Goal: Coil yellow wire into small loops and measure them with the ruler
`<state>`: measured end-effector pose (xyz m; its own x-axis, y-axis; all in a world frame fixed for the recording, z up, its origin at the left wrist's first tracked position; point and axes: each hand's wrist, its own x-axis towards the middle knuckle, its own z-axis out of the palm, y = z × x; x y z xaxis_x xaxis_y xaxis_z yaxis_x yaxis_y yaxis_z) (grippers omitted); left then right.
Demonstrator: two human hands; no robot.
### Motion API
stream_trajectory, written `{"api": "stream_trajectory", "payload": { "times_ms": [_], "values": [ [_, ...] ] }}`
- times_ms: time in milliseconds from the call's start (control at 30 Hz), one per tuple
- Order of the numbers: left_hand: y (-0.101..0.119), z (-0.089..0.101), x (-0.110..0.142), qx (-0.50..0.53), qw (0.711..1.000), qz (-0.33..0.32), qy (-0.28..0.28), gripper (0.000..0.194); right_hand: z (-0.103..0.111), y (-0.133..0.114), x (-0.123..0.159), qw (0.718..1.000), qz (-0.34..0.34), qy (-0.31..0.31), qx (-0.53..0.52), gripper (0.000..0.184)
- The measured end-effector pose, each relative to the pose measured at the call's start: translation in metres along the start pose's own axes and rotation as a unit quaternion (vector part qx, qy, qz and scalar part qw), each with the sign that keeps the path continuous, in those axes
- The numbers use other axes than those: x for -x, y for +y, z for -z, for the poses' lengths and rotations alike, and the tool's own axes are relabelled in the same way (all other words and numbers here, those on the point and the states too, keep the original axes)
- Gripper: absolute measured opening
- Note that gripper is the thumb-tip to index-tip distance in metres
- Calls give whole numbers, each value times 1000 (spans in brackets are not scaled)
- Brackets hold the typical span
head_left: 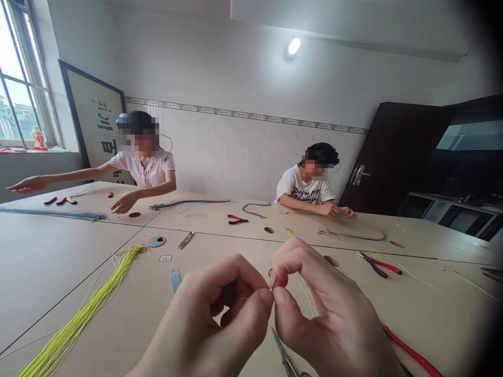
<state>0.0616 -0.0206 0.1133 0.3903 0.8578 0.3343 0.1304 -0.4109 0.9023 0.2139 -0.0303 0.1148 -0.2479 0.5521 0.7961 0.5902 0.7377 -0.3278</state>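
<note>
My left hand (223,314) and my right hand (326,303) meet in the middle of the view, above the table. Each pinches thumb against forefinger, and between the fingertips sits a thin yellow cord (271,288) with a tiny knot and a small loop. Most of what the fingers grip is hidden. Below my right hand lie metal scissors (283,353), partly covered by it. Loose yellow strands (307,293) show behind the right thumb. Beside my left hand is a metal ruler (175,280).
A long bundle of yellow cords (94,303) lies at left. Thread snips (186,240), a grey disc (156,241), red-handled pliers (379,264) and a red handle (411,351) rest on the table (129,324). Across it, two people (145,167) work near dark cord bundles (353,235).
</note>
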Motion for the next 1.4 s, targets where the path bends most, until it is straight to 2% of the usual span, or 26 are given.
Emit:
{"api": "stream_trajectory", "payload": {
  "times_ms": [233, 367, 500, 567, 633, 667, 733, 800, 900, 1000, 1067, 1133, 1267, 1333, 1400],
  "values": [
    [-1, -1, 0, 141, 988, 27, -62, 28, 5, -5, 1, 999, 17, 16, 46, 10],
    [-3, 0, -2, 214, 973, 37, -81, 37, 4, -7, 0, 999, 8, 35, 32, 11],
    [-8, 4, -3, 268, 958, 40, -97, 33, 2, -6, 2, 999, -16, 46, 2, 12],
    [-11, 6, -2, 198, 978, 1, -73, 27, 2, -5, 3, 998, -30, 60, -19, 12],
    [-11, 6, -1, 53, 996, -69, -7, 24, 3, -5, 4, 996, -43, 68, -33, 11],
    [-11, 5, -1, -23, 993, -108, 35, 21, 3, -4, 4, 996, -48, 68, -36, 11],
    [-12, 2, 0, -149, 964, -187, 115, 19, 5, -4, 4, 996, -60, 65, -33, 10],
    [-13, -2, 1, -234, 924, -251, 167, 19, 6, -5, 4, 995, -73, 62, -25, 11],
    [-14, -6, 1, -301, 881, -311, 192, 19, 6, -5, 3, 995, -74, 54, -28, 11],
    [-15, -8, 0, -320, 864, -329, 208, 21, 5, -5, 2, 996, -64, 50, -33, 14],
    [-15, -9, 0, -314, 869, -317, 211, 21, 4, -4, 2, 996, -64, 50, -29, 14],
    [-16, -8, 0, -287, 893, -285, 197, 17, 4, -3, 1, 996, -62, 48, -29, 13],
    [-15, -3, 0, -196, 956, -182, 120, 15, 4, -3, 1, 996, -72, 38, -35, 15],
    [-14, -1, 0, -158, 976, -126, 85, 16, 4, -4, 1, 996, -73, 39, -37, 16],
    [-13, 0, 0, -129, 985, -90, 74, 15, 3, -5, 1, 996, -69, 39, -37, 16]
  ]
}}
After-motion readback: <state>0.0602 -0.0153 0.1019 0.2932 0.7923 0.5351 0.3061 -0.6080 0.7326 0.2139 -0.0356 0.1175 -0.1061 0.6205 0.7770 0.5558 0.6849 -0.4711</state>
